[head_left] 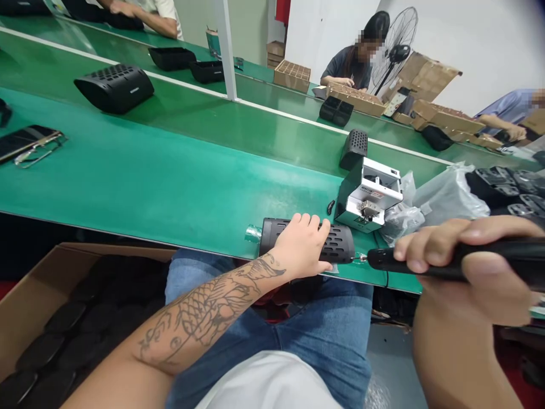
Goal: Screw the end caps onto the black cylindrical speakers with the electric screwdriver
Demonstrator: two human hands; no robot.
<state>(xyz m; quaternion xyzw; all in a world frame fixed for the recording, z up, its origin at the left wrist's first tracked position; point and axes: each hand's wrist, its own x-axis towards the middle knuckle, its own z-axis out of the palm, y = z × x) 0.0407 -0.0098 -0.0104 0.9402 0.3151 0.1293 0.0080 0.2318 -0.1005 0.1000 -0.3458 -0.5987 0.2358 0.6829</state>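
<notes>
Under my left hand [303, 245], a black slotted plastic housing [339, 241] lies on its side at the front edge of the green bench. The fingers are bent over its top and the thumb is on the near side, gripping it. My right hand [472, 255] is wrapped round a black electric screwdriver [385, 259], held level. Its bit meets the right end of the housing; whether a screw sits at the tip is too small to tell. Clear green tape [254, 233] shows by the housing's left end.
Behind the housing stands a white and black screw feeder [369, 196], near a small black part [331, 207]. Plastic bags [451, 190] lie to the right. Another housing [114, 88], a phone [25, 142] and glasses [40, 150] are left. A carton [46, 267] of black parts stands below. Co-workers sit opposite.
</notes>
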